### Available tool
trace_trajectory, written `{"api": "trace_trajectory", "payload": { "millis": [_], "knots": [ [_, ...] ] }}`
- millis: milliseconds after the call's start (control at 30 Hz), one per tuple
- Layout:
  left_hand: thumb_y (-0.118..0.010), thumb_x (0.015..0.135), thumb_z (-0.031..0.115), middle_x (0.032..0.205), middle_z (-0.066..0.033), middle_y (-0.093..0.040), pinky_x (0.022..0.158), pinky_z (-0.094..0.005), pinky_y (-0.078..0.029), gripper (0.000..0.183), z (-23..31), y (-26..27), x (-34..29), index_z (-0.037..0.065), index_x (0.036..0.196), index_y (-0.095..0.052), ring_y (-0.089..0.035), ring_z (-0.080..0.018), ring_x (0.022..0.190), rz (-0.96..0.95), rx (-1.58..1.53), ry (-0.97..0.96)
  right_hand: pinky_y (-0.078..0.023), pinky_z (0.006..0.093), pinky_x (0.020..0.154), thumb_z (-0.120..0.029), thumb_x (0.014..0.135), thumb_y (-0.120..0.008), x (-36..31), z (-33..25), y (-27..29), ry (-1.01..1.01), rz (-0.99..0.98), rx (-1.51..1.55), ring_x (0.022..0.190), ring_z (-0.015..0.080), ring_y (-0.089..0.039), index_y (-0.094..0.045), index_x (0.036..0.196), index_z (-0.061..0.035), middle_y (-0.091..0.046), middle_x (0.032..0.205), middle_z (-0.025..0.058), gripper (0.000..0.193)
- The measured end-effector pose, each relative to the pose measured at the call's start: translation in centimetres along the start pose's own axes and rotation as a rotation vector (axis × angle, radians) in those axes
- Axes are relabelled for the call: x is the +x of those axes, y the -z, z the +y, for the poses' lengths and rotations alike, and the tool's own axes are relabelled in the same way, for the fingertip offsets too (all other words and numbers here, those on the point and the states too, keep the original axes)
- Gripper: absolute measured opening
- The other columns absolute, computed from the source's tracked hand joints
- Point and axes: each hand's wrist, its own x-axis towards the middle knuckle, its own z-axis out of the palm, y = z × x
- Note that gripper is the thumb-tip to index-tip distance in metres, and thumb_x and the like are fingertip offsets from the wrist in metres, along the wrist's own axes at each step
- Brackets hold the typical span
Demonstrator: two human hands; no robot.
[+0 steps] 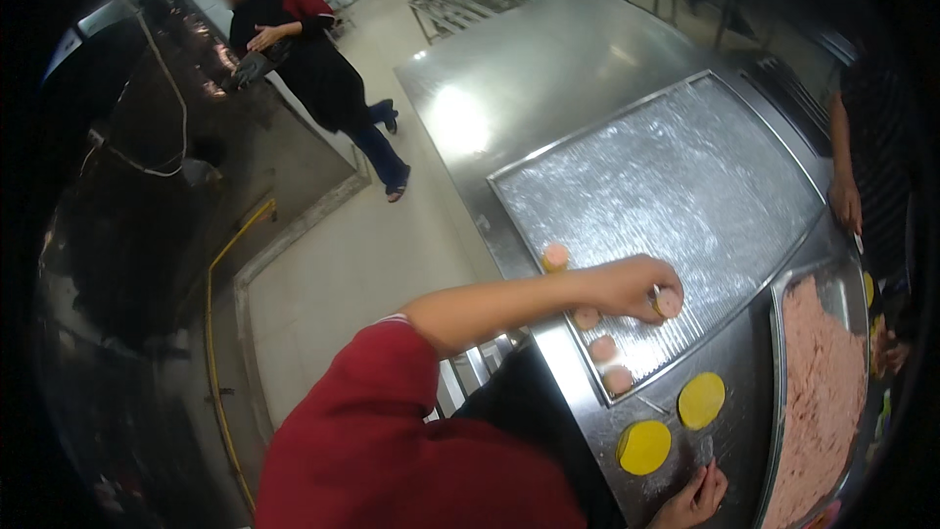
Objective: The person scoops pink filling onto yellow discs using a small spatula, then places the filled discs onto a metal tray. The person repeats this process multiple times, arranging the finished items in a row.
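Observation:
My left hand [636, 288] reaches over the metal tray [676, 176], its fingers closed round a small filled dumpling [669, 304] with a yellow wrapper and pink top. Several more dumplings [603, 348] stand along the tray's near left edge, some partly behind my forearm. My right hand [695, 500], low in view, pinches a small grey flat tool [705, 448] whose exact kind is unclear. Close to it, two round yellow dough wrappers [643, 447] lie flat on the steel table. Pink minced filling [815, 411] fills a deep metal pan [779, 333] to the right.
The steel table [548, 59] extends beyond the tray. At the right edge, a co-worker's hand [846, 202] holds a thin tool; another hand [889, 351] is beyond the pan. A person in dark clothes [328, 78] stands on the floor at upper left, near a yellow pipe [210, 304].

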Motion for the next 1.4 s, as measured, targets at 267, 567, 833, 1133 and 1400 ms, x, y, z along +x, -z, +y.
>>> {"api": "trace_trajectory", "payload": {
  "millis": [267, 567, 833, 1133, 1400],
  "knots": [
    [-0.079, 0.078, 0.018, 0.105, -0.0133, -0.064, 0.089, -0.0467, -0.051, 0.029, -1.3, -0.8, 0.3, 0.006, 0.103, -0.068, -0.064, -0.0352, 0.106, -0.158, 0.315, 0.063, -0.054, 0.0411, 0.077, -0.002, 0.094, -0.071, 0.4, 0.3, 0.0, 0.040, -0.025, 0.029, 0.086, 0.0319, -0.066, -0.077, 0.110, 0.0031, -0.068, 0.096, 0.0177, 0.018],
    [-0.073, 0.081, 0.016, 0.116, -0.0090, -0.064, 0.082, -0.0450, -0.055, 0.034, 1.0, 0.1, -0.2, 0.012, 0.114, -0.066, -0.067, -0.0327, 0.103, -0.321, 0.585, 0.109, -0.049, 0.0302, 0.071, 0.004, 0.092, -0.071, -0.4, 1.1, -0.8, -0.123, 0.055, 0.190, 0.085, 0.0201, -0.061, -0.076, 0.114, 0.0039, -0.065, 0.097, 0.0119, 0.023],
    [-0.073, 0.086, 0.020, 0.116, -0.0094, -0.064, 0.081, -0.0423, -0.056, 0.030, 3.1, -0.4, -0.8, 0.012, 0.114, -0.065, -0.068, -0.0324, 0.097, -0.150, 0.624, 0.224, -0.049, 0.0291, 0.069, 0.005, 0.090, -0.074, 0.4, 0.0, -0.7, -0.069, 0.104, 0.180, 0.082, 0.0191, -0.063, -0.078, 0.112, 0.0022, -0.067, 0.094, 0.0129, 0.023],
    [-0.074, 0.085, 0.017, 0.109, -0.0071, -0.063, 0.076, -0.0405, -0.056, 0.028, 3.5, -1.2, -0.7, 0.011, 0.111, -0.064, -0.070, -0.0276, 0.090, -0.171, 0.698, 0.108, -0.049, 0.0270, 0.067, 0.002, 0.090, -0.076, 0.8, -0.3, -0.5, -0.088, 0.112, 0.187, 0.078, 0.0170, -0.062, -0.078, 0.110, 0.0024, -0.067, 0.093, 0.0123, 0.021],
    [-0.075, 0.084, 0.013, 0.108, -0.0064, -0.064, 0.075, -0.0398, -0.057, 0.029, 3.2, -1.0, -0.3, 0.009, 0.110, -0.064, -0.070, -0.0258, 0.087, -0.272, 0.727, 0.120, -0.047, 0.0259, 0.065, 0.001, 0.090, -0.076, 1.0, -0.4, -0.3, -0.109, 0.112, 0.195, 0.076, 0.0147, -0.060, -0.078, 0.111, 0.0022, -0.067, 0.093, 0.0104, 0.021]
  ]
}}
